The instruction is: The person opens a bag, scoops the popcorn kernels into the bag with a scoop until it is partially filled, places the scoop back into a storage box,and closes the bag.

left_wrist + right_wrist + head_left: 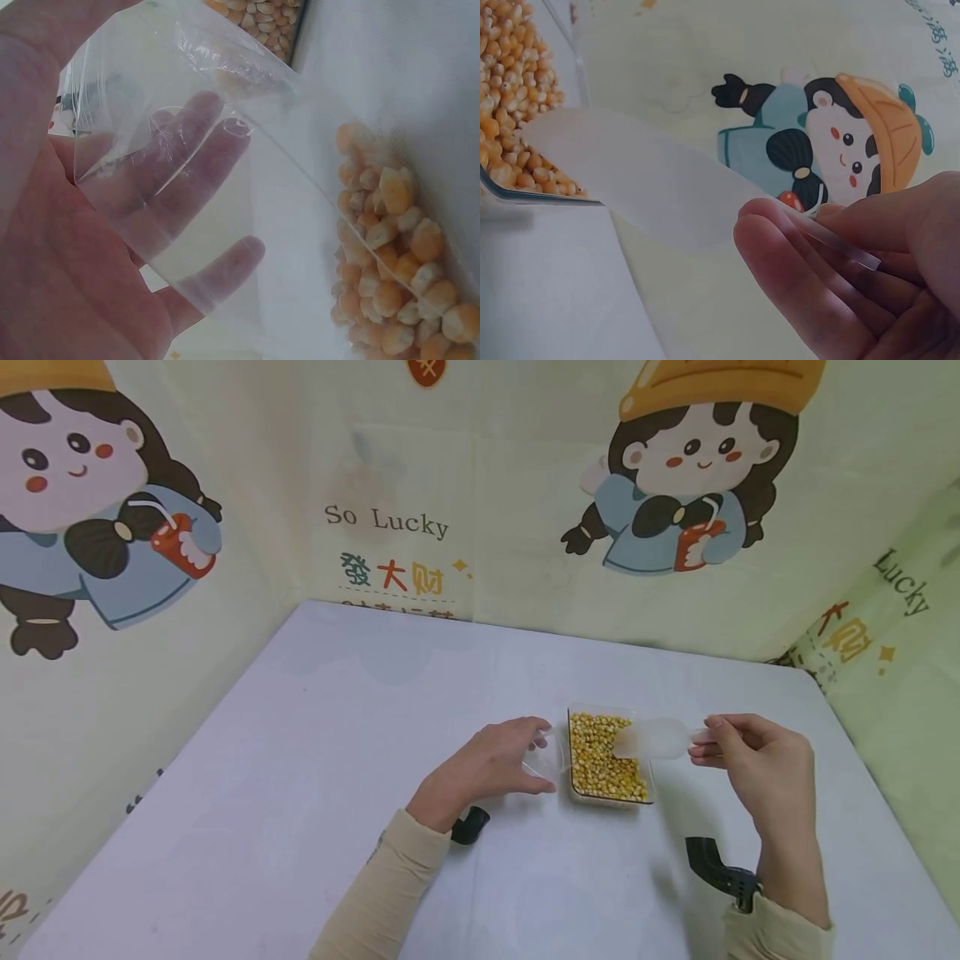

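Staged tabletop recording booth, not a lived-in room.

A flat table [300, 793] with a plain pale covering stands enclosed on three sides by hung fabric backdrops [510, 485], creased and meeting at the corners. The backdrops carry a repeated cartoon girl print [690, 477], the words "So Lucky" [386, 520] and Chinese characters. The right wrist view shows the same print [840, 142] close behind the work area. No furniture, appliances or shelving are in view; the setting indicates a purpose-built enclosure for table work.
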A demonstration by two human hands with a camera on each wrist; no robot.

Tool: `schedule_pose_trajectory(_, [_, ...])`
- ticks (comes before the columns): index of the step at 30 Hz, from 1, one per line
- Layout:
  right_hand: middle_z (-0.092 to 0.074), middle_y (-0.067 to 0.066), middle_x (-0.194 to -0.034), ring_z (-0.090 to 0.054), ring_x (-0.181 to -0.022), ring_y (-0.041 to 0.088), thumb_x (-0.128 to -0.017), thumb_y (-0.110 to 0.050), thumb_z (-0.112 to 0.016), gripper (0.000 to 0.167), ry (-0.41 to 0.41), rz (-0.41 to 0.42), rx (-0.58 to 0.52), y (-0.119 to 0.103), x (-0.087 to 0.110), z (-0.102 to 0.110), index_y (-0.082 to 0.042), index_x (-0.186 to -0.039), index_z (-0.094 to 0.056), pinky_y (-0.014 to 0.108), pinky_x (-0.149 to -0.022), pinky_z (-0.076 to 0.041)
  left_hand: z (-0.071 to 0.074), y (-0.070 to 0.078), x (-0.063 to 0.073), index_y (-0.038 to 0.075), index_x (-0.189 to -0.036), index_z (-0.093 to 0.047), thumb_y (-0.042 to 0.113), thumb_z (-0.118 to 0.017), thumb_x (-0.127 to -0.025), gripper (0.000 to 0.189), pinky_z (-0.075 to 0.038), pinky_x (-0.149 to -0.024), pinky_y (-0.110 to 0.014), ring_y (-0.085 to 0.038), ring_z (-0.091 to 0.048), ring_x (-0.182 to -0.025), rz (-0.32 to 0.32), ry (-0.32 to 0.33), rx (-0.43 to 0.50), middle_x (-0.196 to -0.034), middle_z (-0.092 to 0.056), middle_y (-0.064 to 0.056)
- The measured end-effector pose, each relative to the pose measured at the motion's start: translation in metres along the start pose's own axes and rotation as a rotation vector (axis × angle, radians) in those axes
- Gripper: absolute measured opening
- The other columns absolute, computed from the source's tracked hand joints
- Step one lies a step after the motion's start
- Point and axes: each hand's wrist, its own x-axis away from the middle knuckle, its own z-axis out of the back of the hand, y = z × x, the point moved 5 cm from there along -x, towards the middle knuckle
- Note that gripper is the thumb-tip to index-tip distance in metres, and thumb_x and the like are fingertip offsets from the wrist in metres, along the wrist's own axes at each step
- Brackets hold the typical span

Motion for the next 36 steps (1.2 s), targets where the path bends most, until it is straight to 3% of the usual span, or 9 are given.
schedule_pose_trajectory(10, [-0.069, -0.013, -0.073, -0.070, -0.060, 0.003, -0.100, -0.024, -0.058, 0.032, 0.012, 0.080, 0.062, -0.009, 0.003, 0.000, 0.004, -0.113, -0.067, 0.014, -0.060, -0.055, 0.002, 0.002, 0.000, 0.016, -0.145, -0.043, 0.044, -0.081, -0.080, 0.080, -0.050, -0.098, -0.031, -0.013, -0.061, -0.116, -0.012, 0.001, -0.008, -0.129, -0.065, 0.004])
schedule_pose_trajectory(15, [-0.071, -0.007, -0.075, -0.070, -0.060, 0.003, -0.101, -0.023, -0.057, 0.032, -0.002, 0.084, 0.078, -0.009, 0.005, -0.001, 0.004, -0.114, -0.066, 0.013, -0.060, -0.055, 0.002, 0.002, 0.000, 0.016, -0.145, -0.044, 0.044, -0.081, -0.080, 0.080, -0.050, -0.099, -0.031, -0.013, -0.061, -0.116, -0.012, -0.003, -0.008, -0.128, -0.065, 0.004])
schedule_pose_trajectory(24, [-0.075, 0.019, -0.092, -0.070, -0.062, 0.002, -0.102, -0.024, -0.055, 0.034, -0.033, 0.080, 0.124, -0.009, 0.005, -0.006, 0.004, -0.117, -0.066, 0.009, -0.061, -0.052, 0.002, 0.002, 0.000, 0.015, -0.145, -0.043, 0.044, -0.081, -0.081, 0.080, -0.049, -0.101, -0.032, -0.013, -0.061, -0.118, -0.009, -0.003, -0.018, -0.129, -0.066, 0.004])
schedule_pose_trajectory(36, [-0.074, 0.023, -0.097, -0.071, -0.064, 0.005, -0.103, -0.024, -0.054, 0.035, -0.081, 0.063, 0.141, -0.008, 0.005, -0.015, 0.005, -0.119, -0.065, 0.013, -0.062, -0.055, 0.004, 0.003, 0.002, 0.015, -0.145, -0.044, 0.044, -0.081, -0.081, 0.080, -0.050, -0.100, -0.033, -0.014, -0.061, -0.118, -0.019, 0.004, -0.019, -0.129, -0.066, 0.002])
